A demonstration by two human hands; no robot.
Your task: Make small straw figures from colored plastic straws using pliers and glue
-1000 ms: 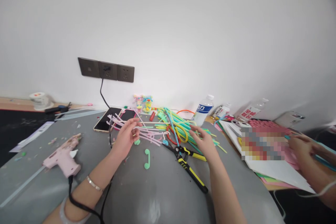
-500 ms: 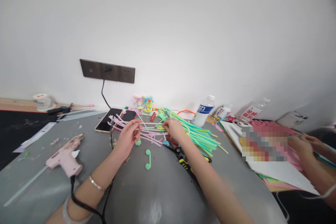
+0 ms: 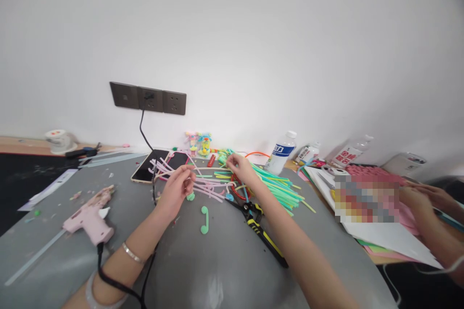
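Note:
A pale pink pipe cleaner (image 3: 210, 169) spans the gap between my two hands. My left hand (image 3: 178, 186) pinches its left end, fingers curled. At the other end, my right hand (image 3: 241, 168) has its fingertips closed on the strand, above a heap of green and yellow pipe cleaners (image 3: 281, 188). Several pink pipe cleaners (image 3: 210, 188) lie loose beneath the strand. Nearer me is a green piece with two round coiled ends (image 3: 205, 220). Below my right hand are yellow-and-black cutting pliers (image 3: 261, 231).
A pink glue gun (image 3: 89, 217) lies at left, its black cord running past my left arm. Behind are a phone (image 3: 145, 169), two small figures (image 3: 198, 144) and a water bottle (image 3: 281, 153). Another person's hands (image 3: 420, 198) work at right beside stacked paper (image 3: 391, 241).
My right hand has risen slightly, and the strand now bows upward a little. More of the pliers shows below my right forearm. My left hand has hardly moved.

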